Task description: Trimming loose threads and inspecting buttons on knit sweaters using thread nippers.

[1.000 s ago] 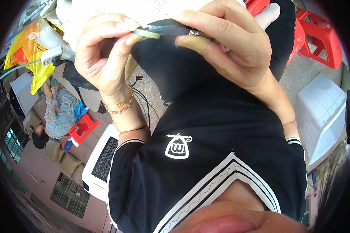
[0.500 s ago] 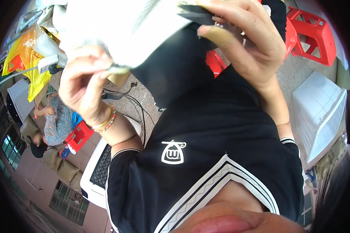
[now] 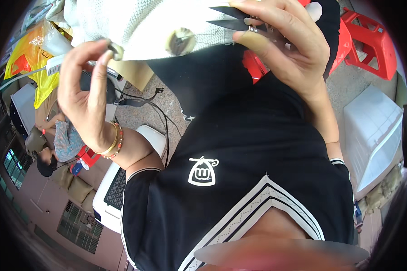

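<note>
White knitted fabric [image 3: 122,27] spreads over my lap at the top of the view. A large round greyish button [image 3: 181,41] sits near its edge, with a dark thread running from it toward the right. My left hand [image 3: 83,88] pinches another button [image 3: 116,51] between thumb and fingertips, at the fabric's left edge. In my right hand [image 3: 294,49] is a pair of small thread snips [image 3: 228,19]. Their two dark blades are spread apart and point left over the fabric. The grip of the snips is mostly hidden by my fingers.
A red plastic stool [image 3: 368,43] and a translucent white bin [image 3: 373,131] stand at the right. On the left are a yellow plastic bag [image 3: 45,88], a white machine [image 3: 106,221] and black cables [image 3: 153,106] on the floor. Another person [image 3: 68,135] sits farther left.
My left hand has moved up and left with the button in its pinch. The fabric, blurred before, lies flatter and shows the large button. My right hand has barely moved; the blades show distinctly apart.
</note>
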`<state>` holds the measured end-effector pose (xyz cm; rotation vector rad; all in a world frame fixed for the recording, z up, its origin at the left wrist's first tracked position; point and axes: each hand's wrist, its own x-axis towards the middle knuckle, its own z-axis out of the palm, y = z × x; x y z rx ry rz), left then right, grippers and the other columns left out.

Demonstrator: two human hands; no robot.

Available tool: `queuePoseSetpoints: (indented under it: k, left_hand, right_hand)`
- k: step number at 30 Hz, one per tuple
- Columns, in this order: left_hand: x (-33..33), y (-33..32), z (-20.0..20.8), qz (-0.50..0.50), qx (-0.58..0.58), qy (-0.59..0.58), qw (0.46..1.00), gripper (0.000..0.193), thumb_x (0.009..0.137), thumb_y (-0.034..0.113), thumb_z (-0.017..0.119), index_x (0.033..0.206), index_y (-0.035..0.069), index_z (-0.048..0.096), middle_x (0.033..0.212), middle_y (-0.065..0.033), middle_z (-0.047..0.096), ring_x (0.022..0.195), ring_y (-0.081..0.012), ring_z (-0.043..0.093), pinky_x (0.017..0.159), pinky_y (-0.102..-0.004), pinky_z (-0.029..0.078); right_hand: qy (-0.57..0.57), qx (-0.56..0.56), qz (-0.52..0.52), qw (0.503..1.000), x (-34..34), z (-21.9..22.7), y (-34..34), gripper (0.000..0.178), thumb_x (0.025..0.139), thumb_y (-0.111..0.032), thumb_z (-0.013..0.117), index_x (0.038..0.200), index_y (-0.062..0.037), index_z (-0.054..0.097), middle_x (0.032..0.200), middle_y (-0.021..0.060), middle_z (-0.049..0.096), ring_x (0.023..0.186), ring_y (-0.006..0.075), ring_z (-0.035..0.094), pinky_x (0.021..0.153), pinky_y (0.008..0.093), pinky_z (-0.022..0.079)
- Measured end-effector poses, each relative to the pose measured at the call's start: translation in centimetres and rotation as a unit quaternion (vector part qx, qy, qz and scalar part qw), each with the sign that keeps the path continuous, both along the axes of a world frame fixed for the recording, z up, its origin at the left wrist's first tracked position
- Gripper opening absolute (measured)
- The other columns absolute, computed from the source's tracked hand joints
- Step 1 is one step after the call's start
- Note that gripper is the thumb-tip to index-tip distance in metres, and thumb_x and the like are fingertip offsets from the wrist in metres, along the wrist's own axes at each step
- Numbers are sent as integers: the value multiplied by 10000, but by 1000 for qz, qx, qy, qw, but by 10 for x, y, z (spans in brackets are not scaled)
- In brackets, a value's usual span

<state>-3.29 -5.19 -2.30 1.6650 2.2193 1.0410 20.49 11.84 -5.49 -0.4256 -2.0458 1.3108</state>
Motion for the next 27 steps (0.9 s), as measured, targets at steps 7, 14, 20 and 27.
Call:
queuePoseSetpoints:
  k: [7, 14, 20, 27]
  left_hand:
    - [47, 25, -1, -50, 157, 18, 986, 281, 697, -45, 744, 967, 16, 701, 975, -100, 624, 814, -155, 565, 689, -247, 436]
    - [79, 54, 12, -108, 62, 142, 982, 380, 590, 125, 857, 955, 103, 753, 1030, -63, 591, 856, -161, 539, 730, -274, 436]
    - [74, 63, 10, -138, 38, 219, 965, 240, 671, 74, 811, 904, 100, 762, 1071, -83, 602, 896, -164, 547, 767, -276, 453]
    - [68, 39, -12, -71, 154, 34, 985, 160, 770, -6, 744, 928, -9, 719, 1017, -94, 564, 973, -172, 553, 839, -274, 456]
  right_hand:
    - [-12, 7, -2, 1000, 9, -2, -7, 450, 729, -45, 803, 1153, 11, 660, 823, 51, 567, 673, 115, 508, 564, 219, 378]
    - [-58, -27, -87, 994, 22, 6, -6, 399, 755, -42, 786, 1126, 27, 658, 900, 67, 583, 747, 106, 524, 653, 203, 392]
    - [-35, -53, -50, 997, 27, 0, -6, 415, 748, -38, 790, 1137, 22, 660, 834, 56, 571, 703, 97, 515, 615, 206, 383]
    - [25, -18, -12, 999, 14, -5, -9, 417, 730, -43, 799, 1119, 30, 665, 786, 69, 580, 661, 144, 530, 563, 238, 390]
